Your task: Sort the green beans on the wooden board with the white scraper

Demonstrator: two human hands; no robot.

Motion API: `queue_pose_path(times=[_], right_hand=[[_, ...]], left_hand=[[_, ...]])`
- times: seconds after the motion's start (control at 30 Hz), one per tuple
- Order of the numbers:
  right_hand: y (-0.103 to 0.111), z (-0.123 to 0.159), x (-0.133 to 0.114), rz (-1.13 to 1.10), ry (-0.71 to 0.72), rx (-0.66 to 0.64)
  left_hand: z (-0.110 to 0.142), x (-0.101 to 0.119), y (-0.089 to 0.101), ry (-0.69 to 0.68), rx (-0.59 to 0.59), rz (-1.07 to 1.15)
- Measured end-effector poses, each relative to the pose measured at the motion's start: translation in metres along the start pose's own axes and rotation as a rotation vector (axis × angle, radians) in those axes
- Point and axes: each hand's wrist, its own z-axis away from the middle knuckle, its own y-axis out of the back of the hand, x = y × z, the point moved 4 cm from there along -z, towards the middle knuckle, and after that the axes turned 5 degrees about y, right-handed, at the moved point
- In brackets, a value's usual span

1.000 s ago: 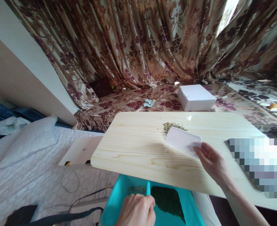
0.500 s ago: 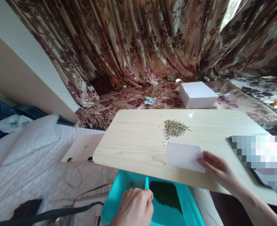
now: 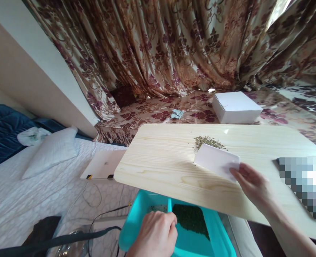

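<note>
My right hand [image 3: 250,180] grips the right end of a white flat plastic scraper [image 3: 214,160], tilted over the table. The scraper's far edge meets the near side of a pile of small greenish-brown seeds [image 3: 207,142], covering part of it. Below the near table edge is a turquoise divided tray [image 3: 136,214]. My left hand [image 3: 155,233] is closed at its middle divider, gripping the tray; the fingertips are hidden. Dark green grains [image 3: 191,219] fill the far part of the right compartment. Some scattered bits [image 3: 158,208] show in the left one.
The pale wooden table [image 3: 152,153] carries a pixelated dark-edged device [image 3: 305,189] at right. Behind it, a white box [image 3: 237,107] and a light-blue cloth [image 3: 176,114] lie on a flowered ledge. A bed with a pillow [image 3: 53,151] and cables is at left.
My right hand has pushed the scraper away from me, up to the seed pile, and tilted it. My left hand stays at the tray. The view has shifted slightly.
</note>
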Motion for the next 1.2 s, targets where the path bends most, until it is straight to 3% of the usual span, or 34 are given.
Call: queue_pose_path(times=[0.13, 0.3, 0.37, 0.5, 0.57, 0.7, 0.77, 1.03, 1.2], right_hand=[[0.000, 0.000, 0.010, 0.021, -0.008, 0.006], [0.002, 0.004, 0.016, 0.016, -0.004, -0.078], [0.000, 0.010, 0.011, 0.004, -0.018, -0.179], [-0.010, 0.026, -0.008, -0.057, -0.095, -0.506], [-0.008, 0.024, -0.014, -0.064, -0.085, -0.467], [0.004, 0.007, -0.013, 0.000, 0.015, -0.086], [0.005, 0.000, -0.009, 0.024, 0.031, -0.006], [-0.006, -0.003, 0.003, 0.038, 0.018, -0.023], [-0.024, 0.009, 0.001, -0.057, -0.002, -0.232]], left_hand=[[0.000, 0.000, 0.002, -0.004, 0.010, -0.003], [0.000, 0.001, 0.003, -0.003, 0.009, -0.001], [0.000, 0.000, 0.004, -0.006, 0.016, -0.003], [0.002, -0.002, 0.005, 0.004, 0.008, -0.003], [0.002, -0.003, 0.006, 0.013, 0.002, -0.001], [0.003, -0.002, 0.006, 0.026, -0.003, -0.002], [0.003, -0.002, 0.006, 0.027, -0.007, -0.007], [0.004, -0.005, 0.006, 0.002, 0.001, -0.005], [0.008, -0.005, 0.008, -0.014, 0.036, -0.020]])
